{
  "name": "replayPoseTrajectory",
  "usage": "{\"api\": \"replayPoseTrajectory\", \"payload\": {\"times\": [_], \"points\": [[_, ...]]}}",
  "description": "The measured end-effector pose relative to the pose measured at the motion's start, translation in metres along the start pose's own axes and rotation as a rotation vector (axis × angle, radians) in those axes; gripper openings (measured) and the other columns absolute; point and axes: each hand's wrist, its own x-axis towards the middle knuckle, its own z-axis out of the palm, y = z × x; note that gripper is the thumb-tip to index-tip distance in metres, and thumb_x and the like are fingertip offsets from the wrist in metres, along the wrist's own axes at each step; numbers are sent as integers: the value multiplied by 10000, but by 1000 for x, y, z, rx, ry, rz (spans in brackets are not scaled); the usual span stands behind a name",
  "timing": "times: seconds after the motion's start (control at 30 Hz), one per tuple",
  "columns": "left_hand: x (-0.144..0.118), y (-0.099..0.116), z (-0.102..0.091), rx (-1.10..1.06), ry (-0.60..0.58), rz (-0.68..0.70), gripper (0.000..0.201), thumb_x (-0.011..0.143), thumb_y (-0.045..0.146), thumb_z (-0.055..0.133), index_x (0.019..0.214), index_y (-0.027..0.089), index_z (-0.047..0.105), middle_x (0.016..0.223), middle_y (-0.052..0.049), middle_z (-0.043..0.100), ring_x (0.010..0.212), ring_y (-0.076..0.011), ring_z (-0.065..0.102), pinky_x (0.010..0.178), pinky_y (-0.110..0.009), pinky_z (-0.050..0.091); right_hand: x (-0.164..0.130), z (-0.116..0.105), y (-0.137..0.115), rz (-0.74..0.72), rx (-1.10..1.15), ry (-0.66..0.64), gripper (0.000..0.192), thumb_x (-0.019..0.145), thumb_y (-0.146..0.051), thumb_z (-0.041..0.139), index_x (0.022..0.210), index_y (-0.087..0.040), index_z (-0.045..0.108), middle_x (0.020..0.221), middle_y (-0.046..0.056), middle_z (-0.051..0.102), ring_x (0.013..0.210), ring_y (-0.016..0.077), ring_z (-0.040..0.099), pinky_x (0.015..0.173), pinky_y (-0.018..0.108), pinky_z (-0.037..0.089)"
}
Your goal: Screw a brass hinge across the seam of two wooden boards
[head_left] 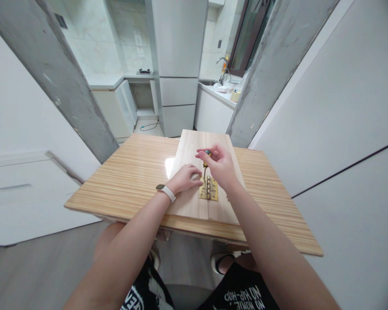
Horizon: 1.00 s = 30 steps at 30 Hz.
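Observation:
Two pale wooden boards [194,150] lie side by side on a striped wooden table [132,181]. A brass hinge [208,189] sits across their seam. My right hand [220,165] grips a small screwdriver [206,161] with a dark handle, held upright with its tip down on the hinge's left leaf. My left hand [185,178], with a white watch on the wrist, rests on the left board right beside the hinge. Its fingers are curled and I cannot tell whether they pinch anything.
The table's near edge [194,226] is just above my knees. Grey door jambs [67,86] stand to the left and right behind the table. Beyond is a kitchen with white cabinets [177,99] and a sink tap [224,69].

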Motion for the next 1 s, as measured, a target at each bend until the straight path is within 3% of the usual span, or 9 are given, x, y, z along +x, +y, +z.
{"api": "replayPoseTrajectory", "payload": {"times": [0.1,0.2,0.3,0.47,0.63,0.8,1.0], "points": [[0,0,0,-3,0,8,368,816,414,861,1110,202,797,1130,-101,721,1093,-281,662,1018,-407,515,0,1,-2,-9,44,-41,490,802,-544,853,832,-250,461,1161,76,763,912,202,754,869,406,605],[0,-1,1,-9,16,13,378,814,419,864,1120,209,796,1145,-97,728,1116,-281,661,1031,-404,508,1,1,-1,-35,39,-63,455,838,-532,834,848,-255,473,912,15,742,734,151,673,719,326,549],[0,-1,0,-2,4,14,368,820,420,859,1116,210,799,1153,-97,726,1103,-274,667,1038,-402,505,4,-3,3,-57,6,-69,364,927,-559,737,876,-252,550,707,-37,614,637,131,545,634,290,448],[0,-1,0,1,-2,21,361,828,416,853,1117,207,796,1156,-101,724,1104,-272,665,1035,-401,504,6,-10,6,-46,72,-190,415,1042,-584,530,901,-234,702,803,16,615,702,154,536,679,321,447],[0,-3,1,-5,16,29,349,824,414,854,1099,209,796,1144,-99,726,1110,-277,658,1018,-402,512,4,-9,5,-29,-29,-231,351,1006,-564,623,996,-250,780,892,35,701,861,187,647,822,349,517],[-1,-3,2,-2,23,8,370,804,405,869,1112,212,800,1161,-104,715,1092,-280,658,1018,-413,513,1,-2,5,-23,48,-72,311,856,-534,824,956,-243,780,1101,80,779,1010,240,740,973,433,569],[1,-3,2,-24,30,33,352,811,390,861,1106,207,797,1099,-86,755,1086,-274,672,1008,-407,521,-3,6,6,-43,54,-68,328,822,-498,856,932,-228,706,1107,84,789,849,187,732,818,389,602]]}}
